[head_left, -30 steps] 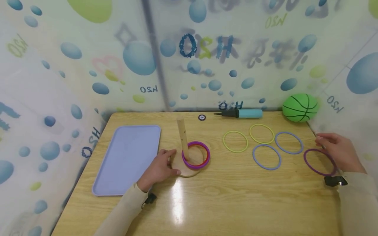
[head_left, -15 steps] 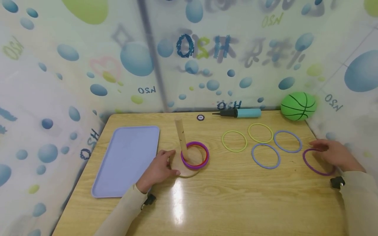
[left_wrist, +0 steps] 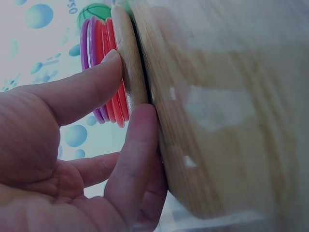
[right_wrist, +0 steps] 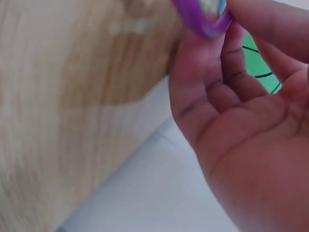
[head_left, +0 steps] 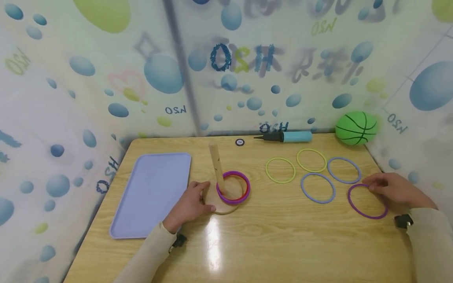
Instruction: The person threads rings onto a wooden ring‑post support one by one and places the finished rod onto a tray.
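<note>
With its thumb and fingers, my left hand (head_left: 189, 202) holds the left edge of a ring-toss stand's round wooden base (head_left: 212, 202). An upright wooden peg (head_left: 217, 169) rises from that base. Purple and red rings (head_left: 247, 190) lie stacked around the peg; several edges show in the left wrist view. At the table's right side, my right hand (head_left: 400, 189) pinches a purple ring (head_left: 368, 217) by its upper right rim. The right wrist view shows a piece of this purple ring (right_wrist: 205, 26) between thumb and fingers.
Two yellow rings (head_left: 280, 182) and two blue rings (head_left: 318, 202) lie right of the stand. A lilac tray (head_left: 152, 192) is at the left. Along the back are a small black disc (head_left: 240, 142), a blue hand pump (head_left: 297, 136) and a green ball (head_left: 356, 127).
My right hand has taken hold of the purple ring and moved it left, nearer the blue rings. The left hand stays on the base.
</note>
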The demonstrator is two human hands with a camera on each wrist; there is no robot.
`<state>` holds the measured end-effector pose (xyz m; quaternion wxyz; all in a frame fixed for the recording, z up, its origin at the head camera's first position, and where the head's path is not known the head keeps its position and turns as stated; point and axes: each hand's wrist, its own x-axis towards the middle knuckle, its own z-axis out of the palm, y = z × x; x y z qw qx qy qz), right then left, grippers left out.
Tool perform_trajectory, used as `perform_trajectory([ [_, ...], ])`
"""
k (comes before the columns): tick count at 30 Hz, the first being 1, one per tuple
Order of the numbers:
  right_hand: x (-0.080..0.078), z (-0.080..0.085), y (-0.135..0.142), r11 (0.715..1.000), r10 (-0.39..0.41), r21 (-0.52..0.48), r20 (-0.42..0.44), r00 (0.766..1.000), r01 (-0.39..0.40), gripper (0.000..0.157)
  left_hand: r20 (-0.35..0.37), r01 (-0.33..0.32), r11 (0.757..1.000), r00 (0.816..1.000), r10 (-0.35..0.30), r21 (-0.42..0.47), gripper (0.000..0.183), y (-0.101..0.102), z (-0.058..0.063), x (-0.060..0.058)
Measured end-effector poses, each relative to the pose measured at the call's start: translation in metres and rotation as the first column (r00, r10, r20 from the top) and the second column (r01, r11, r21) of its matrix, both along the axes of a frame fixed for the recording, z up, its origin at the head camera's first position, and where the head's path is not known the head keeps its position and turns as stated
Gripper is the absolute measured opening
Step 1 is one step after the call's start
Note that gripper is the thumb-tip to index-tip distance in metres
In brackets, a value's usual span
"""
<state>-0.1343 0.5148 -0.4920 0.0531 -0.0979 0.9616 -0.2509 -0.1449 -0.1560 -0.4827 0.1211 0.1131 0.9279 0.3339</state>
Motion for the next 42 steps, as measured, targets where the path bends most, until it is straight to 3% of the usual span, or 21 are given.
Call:
perform_trajectory([
  [8,0.004,0.017,-0.023,0.999,-0.028,-0.041,0.079,0.996,0.031,0.022,0.010,-0.001,1.000,1.000,0.001,0.001,0.092,-0.002,0.001,0.001],
  [12,0.004,0.023,-0.033,0.997,-0.031,-0.076,0.050,0.998,0.035,0.022,0.002,0.002,1.000,1.000,-0.002,0.003,0.092,-0.002,0.001,0.000],
  [21,0.001,0.044,-0.061,0.967,0.019,-0.255,0.057,0.998,-0.004,0.023,-0.002,0.001,1.000,1.000,-0.001,-0.009,0.092,-0.002,0.003,-0.002],
  [29,0.002,0.070,-0.098,0.967,-0.037,-0.249,0.103,0.994,0.062,0.033,0.007,0.022,1.000,1.000,-0.022,-0.009,0.091,-0.003,0.003,-0.001],
  [32,0.000,0.077,-0.115,0.943,-0.033,-0.328,0.096,0.995,0.063,0.033,-0.013,0.028,1.000,1.000,-0.028,-0.003,0.091,-0.005,0.004,-0.001],
  [36,-0.002,0.082,-0.138,0.890,-0.012,-0.453,0.069,0.998,0.042,0.028,-0.016,0.034,0.999,0.999,-0.034,0.002,0.092,-0.006,0.004,-0.001],
  [42,-0.004,0.088,-0.167,0.849,-0.049,-0.521,0.082,0.995,0.085,0.025,-0.017,0.053,0.998,0.998,-0.053,-0.016,0.093,-0.005,0.004,-0.002],
])
